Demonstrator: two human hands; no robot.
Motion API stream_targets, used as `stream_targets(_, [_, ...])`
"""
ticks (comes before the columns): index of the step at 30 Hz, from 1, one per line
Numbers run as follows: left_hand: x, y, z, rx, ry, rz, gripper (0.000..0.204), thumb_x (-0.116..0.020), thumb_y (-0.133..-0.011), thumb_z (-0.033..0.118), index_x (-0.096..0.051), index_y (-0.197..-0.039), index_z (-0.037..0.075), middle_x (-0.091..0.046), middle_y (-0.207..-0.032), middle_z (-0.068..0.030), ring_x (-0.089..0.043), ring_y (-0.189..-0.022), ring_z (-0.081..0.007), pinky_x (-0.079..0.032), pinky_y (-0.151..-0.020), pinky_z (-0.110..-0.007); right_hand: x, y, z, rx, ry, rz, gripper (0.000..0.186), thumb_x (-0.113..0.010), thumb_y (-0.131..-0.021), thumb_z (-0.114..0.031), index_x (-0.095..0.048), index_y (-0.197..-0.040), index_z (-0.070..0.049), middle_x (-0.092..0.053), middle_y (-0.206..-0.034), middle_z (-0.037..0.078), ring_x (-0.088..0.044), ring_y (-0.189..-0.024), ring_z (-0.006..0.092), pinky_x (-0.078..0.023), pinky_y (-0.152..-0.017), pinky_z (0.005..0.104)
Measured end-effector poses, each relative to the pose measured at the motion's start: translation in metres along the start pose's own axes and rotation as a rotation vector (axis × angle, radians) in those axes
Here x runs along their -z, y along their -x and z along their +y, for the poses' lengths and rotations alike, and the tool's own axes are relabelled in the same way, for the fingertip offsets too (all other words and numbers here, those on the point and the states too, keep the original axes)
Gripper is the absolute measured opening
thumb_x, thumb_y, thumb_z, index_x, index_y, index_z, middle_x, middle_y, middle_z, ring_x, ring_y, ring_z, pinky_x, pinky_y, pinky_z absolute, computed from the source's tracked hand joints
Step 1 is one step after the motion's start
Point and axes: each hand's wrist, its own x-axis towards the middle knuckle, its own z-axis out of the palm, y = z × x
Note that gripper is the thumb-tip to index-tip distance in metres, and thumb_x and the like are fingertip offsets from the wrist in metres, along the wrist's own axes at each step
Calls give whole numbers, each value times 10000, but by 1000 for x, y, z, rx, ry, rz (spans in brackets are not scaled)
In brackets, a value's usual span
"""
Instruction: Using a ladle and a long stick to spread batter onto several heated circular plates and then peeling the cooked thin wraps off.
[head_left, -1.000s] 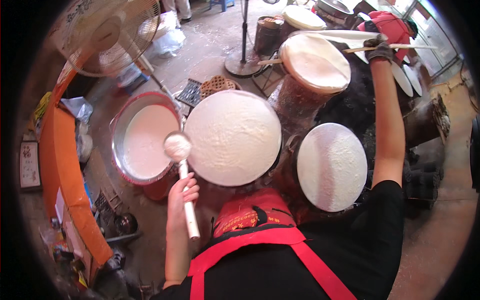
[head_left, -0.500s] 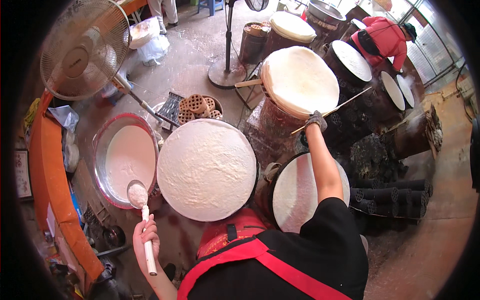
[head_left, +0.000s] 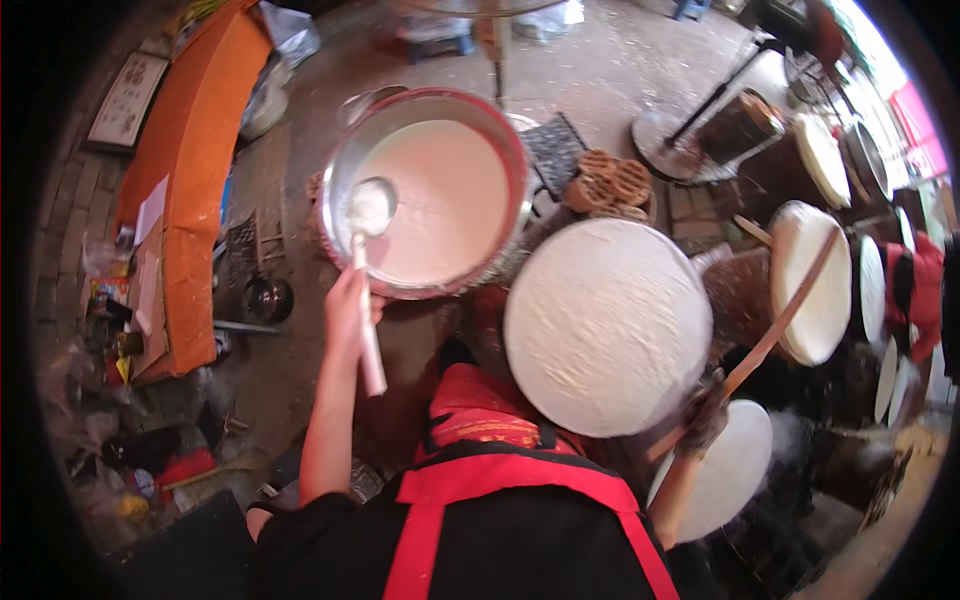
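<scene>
My left hand (head_left: 350,305) is closed round the pale handle of a metal ladle (head_left: 372,210), whose bowl holds some white batter and is over or in a red-rimmed pot (head_left: 513,185) of pinkish-white liquid. My right hand (head_left: 705,415), in a dark glove, grips a long flat wooden stick (head_left: 775,340) at the right edge of a large round cloth-topped drum (head_left: 605,310), which carries a wrinkled white layer. A smaller round top (head_left: 720,480) lies just beyond that hand, partly behind my arm. A thick pale stack of round sheets (head_left: 805,275) stands to the right.
An orange-covered bench (head_left: 190,200) runs along the left. Pierced briquettes (head_left: 610,180) and a black rack (head_left: 550,150) lie behind the drum. A fan stand (head_left: 690,130) rises at the back. A person in red (head_left: 925,300) works among more drums at the far right.
The view has swung left. The ladle has moved onto the pot. My right hand has drawn back from the stack toward me, still holding the stick, which now points up diagonally.
</scene>
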Motion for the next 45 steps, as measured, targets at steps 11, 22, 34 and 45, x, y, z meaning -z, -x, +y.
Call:
stream_targets(11, [65,-291,-57,-1083,-1476,-293,293,-440,-868,136,-496,-1143,52,-528,-756,-159,-585,-737,-287,-463,-596,-346,-359,170,53,915,644,-835,455,-448,-856,-12,-381,-1305,-40,-509,-1180,224,-514,-1085,347,-422,-893,370])
stream_targets(22, [-43,-238,-42,1100,911,-382,302,-395,-916,312,-342,-733,79,-308,-507,13,-246,-329,-54,-224,-265,-188,-373,173,93,569,1067,-929,771,-449,-764,-10,-79,-1415,-194,-577,-718,267,-579,-659,417,-434,-561,492])
stream_targets(34, [-9,-52,165,310,713,-537,306,-417,-932,337,-399,-966,34,-326,-596,11,-300,-418,-45,-267,-322,-167,-233,196,45,806,737,-980,713,-491,-801,-51,-162,-1413,-211,-590,-940,229,-572,-775,429,-452,-652,459])
stream_targets(45, [59,32,313,-260,-123,-493,339,-483,-914,332,-422,-986,7,-312,-572,62,-261,-399,7,-217,-307,-135,-205,215,-41,1389,267,-338,565,-468,-854,-76,-294,-1376,-202,-561,-1077,211,-590,-836,373,-469,-648,415])
